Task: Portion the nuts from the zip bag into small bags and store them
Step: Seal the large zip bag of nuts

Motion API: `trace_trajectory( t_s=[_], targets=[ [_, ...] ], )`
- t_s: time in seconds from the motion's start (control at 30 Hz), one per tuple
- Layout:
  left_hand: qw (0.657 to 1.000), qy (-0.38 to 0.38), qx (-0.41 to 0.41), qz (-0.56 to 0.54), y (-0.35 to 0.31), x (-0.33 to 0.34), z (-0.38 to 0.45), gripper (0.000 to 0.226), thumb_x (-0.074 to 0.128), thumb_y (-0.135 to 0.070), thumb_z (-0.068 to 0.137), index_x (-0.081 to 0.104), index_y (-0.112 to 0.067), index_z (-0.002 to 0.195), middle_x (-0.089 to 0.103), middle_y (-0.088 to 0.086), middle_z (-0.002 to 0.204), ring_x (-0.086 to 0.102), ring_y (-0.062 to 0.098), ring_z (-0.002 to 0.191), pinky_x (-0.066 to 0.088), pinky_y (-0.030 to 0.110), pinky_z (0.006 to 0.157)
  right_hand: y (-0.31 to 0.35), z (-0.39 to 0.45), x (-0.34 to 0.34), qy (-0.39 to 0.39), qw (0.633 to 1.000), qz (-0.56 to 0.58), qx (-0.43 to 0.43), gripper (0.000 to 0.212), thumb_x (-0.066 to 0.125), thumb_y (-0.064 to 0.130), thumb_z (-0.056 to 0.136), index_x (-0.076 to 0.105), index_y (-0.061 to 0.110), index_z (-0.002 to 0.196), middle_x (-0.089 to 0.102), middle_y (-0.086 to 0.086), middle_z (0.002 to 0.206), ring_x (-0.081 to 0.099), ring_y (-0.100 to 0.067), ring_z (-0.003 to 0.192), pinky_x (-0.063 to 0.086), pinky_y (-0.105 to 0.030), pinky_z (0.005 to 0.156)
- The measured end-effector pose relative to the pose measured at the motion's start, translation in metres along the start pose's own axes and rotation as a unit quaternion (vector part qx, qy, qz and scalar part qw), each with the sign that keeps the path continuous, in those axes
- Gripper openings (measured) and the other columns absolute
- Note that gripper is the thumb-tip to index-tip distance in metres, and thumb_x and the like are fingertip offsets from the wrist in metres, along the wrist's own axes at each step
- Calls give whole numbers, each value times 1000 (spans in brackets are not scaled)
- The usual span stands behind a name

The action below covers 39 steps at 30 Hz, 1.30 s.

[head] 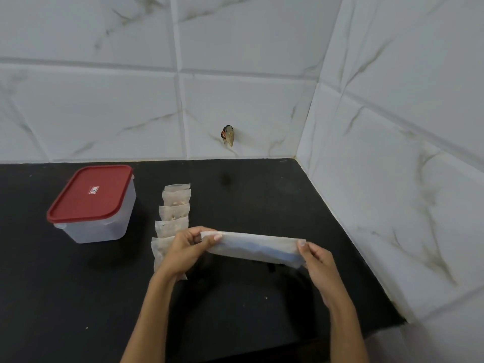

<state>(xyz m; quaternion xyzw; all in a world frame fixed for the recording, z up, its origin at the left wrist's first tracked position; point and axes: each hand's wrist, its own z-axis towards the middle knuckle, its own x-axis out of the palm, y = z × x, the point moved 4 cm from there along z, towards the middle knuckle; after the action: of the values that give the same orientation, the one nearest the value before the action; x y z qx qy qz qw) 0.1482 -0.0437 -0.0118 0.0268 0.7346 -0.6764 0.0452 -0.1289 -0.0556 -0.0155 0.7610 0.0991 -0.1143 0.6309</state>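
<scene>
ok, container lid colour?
Red lid, with a small label in the middle; head view.

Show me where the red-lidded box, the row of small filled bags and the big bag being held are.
red-lidded box point(90, 193): head view, middle of the red lid.
row of small bags point(173, 212): head view, a middle bag of the row.
big bag point(255, 246): head view, midway between the two hands.

Single head-mounted wide-angle view, looking forward and down onto a black counter point(78, 297) set in a tiled wall point(235, 61) corner. Close range; both forearms enter from the bottom edge.
</scene>
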Motion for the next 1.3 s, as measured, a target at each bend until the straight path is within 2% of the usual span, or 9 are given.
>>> trace_trajectory(
  t_s=[0.23, 0.37, 0.5, 0.6, 0.7, 0.87, 1.03, 1.17, 1.3],
  targets=[
    [984, -116, -17, 138, 9, 9, 11, 25, 60, -32, 91, 57, -23, 115, 59, -6, 109, 58, 12, 99, 53, 29, 77, -2, 7, 11, -106, 990, -85, -25, 46, 52, 22, 96, 37, 12, 54, 36, 3, 53, 36, -13, 54, 28, -30, 54],
    [969, -153, -32, 193, 10, 13, 13, 28, 64, -30, 89, 50, -26, 113, 55, -5, 101, 54, 10, 92, 49, 28, 79, -10, 9, 17, -120, 985, -127, -4, 14, 56, 21, 93, 59, 16, 80, 57, 5, 79, 53, -15, 78, 40, -30, 68],
    [948, -139, -28, 286, 12, 15, 16, 14, 61, -34, 91, 64, -22, 99, 58, -1, 101, 55, 11, 92, 45, 27, 80, -7, 8, 22, -99, 977, -190, 2, 14, 52, 16, 93, 59, 27, 89, 58, 14, 93, 54, -10, 84, 40, -28, 67],
    [959, -90, -36, 268, 14, 15, 15, 35, 64, -48, 85, 71, -16, 95, 60, -7, 86, 55, 4, 80, 50, 30, 82, -8, 7, 21, -54, 978, -199, 33, 17, 48, 17, 93, 59, 28, 87, 60, 12, 96, 55, -9, 85, 45, -30, 74],
    [947, -7, -97, 308, 16, 12, 13, 71, 85, -53, 56, 63, -23, 116, 42, -7, 121, 44, 7, 110, 44, 28, 95, -5, 4, 18, -23, 986, -153, 61, 22, 44, 25, 93, 64, 23, 86, 63, 5, 92, 57, -14, 89, 48, -37, 86],
    [916, 60, -118, 378, 14, 12, 14, 76, 83, -27, 70, 47, -21, 137, 23, 0, 141, 33, 20, 133, 36, 31, 107, 3, -3, 14, 39, 968, -228, 98, 55, 57, 71, 71, 67, 29, 104, 64, 7, 107, 57, -15, 104, 45, -35, 89],
    [927, 51, -67, 366, 11, 11, 18, 63, 69, -20, 83, 44, -17, 141, 38, 0, 137, 43, 17, 127, 40, 28, 105, 15, -8, 26, 96, 872, -477, 43, 96, 79, 56, 59, 41, 24, 141, 19, -5, 149, 21, -25, 137, 28, -40, 110],
    [959, -16, -11, 282, 10, 5, 19, 39, 69, -20, 85, 49, -21, 118, 56, -2, 119, 54, 6, 98, 44, 16, 76, 10, -3, 34, 65, 882, -467, 0, 66, 75, 30, 74, 49, 17, 132, 33, -1, 139, 36, -18, 126, 37, -31, 104],
    [982, -71, 33, 170, 6, 6, 24, 16, 66, -33, 87, 59, -26, 100, 62, -6, 99, 59, 9, 95, 51, 26, 79, 8, -9, 28, 44, 942, -333, 10, 14, 60, 27, 82, 63, 18, 91, 60, 0, 94, 59, -12, 80, 52, -29, 75]
  ],
)
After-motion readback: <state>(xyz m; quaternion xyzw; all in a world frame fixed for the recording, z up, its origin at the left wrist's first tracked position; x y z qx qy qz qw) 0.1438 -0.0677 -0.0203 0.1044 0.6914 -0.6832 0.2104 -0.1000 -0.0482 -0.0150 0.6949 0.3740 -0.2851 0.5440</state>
